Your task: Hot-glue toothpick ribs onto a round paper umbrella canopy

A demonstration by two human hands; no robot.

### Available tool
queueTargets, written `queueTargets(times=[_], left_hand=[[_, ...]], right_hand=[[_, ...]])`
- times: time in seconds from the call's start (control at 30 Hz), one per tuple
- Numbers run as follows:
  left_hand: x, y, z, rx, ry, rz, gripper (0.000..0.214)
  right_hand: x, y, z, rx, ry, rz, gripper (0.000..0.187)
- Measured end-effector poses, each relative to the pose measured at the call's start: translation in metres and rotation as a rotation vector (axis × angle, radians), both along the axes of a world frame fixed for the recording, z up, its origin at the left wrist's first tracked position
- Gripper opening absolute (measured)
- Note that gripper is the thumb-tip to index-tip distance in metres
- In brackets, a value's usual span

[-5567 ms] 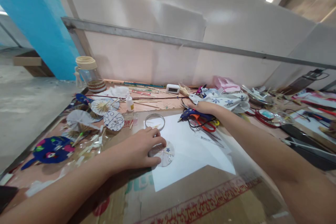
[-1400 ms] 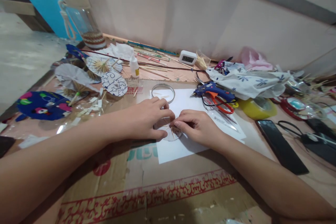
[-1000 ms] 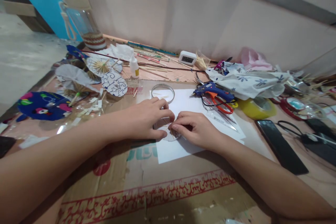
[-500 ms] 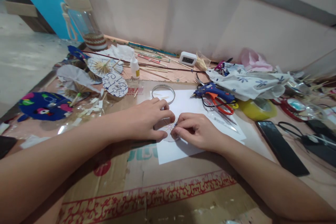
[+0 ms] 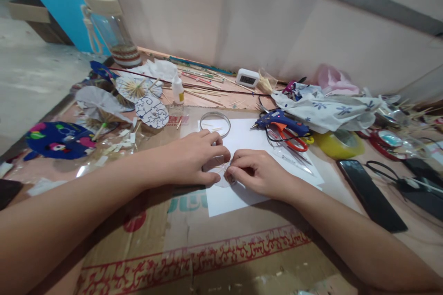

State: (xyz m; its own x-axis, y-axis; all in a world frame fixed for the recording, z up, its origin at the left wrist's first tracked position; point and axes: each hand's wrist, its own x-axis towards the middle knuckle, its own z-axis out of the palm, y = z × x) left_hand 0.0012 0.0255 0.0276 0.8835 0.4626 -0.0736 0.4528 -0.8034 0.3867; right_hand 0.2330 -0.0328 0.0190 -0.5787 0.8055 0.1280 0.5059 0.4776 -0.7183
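Note:
A small pale round piece (image 5: 221, 181) with thin lines on it lies on the white paper (image 5: 221, 205), partly hidden by both hands. My left hand (image 5: 194, 156) rests at its left side, thumb and fingers curved and apart, with the fingertips around its edge. From the right, my right hand (image 5: 259, 170) has thumb and fingers pinched together over the piece; whatever is between them is too small to make out. A metal ring (image 5: 230, 125) lies on the paper just beyond my left hand.
Orange-handled scissors (image 5: 294, 140) and a blue glue gun (image 5: 284, 120) lie right of the paper, near yellow tape (image 5: 341, 144) and a phone (image 5: 372, 196). Small paper umbrellas (image 5: 152, 113) crowd the left, with a glue bottle (image 5: 177, 90), a timer (image 5: 247, 78) and sticks behind.
My right hand's fingertips have shifted very slightly left over the round piece. My left hand stays in place.

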Motion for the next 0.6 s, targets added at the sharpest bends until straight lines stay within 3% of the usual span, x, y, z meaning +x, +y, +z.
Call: queueTargets(times=[0.23,0.6], left_hand=[[0.0,-0.001,0.004,-0.032,-0.002,0.008,0.03],[0.001,0.0,0.004,-0.01,0.004,0.005,0.033]], right_hand=[[0.005,0.0,0.014,0.002,0.087,-0.074,0.031],[0.0,-0.002,0.001,0.001,-0.025,0.028,0.028]])
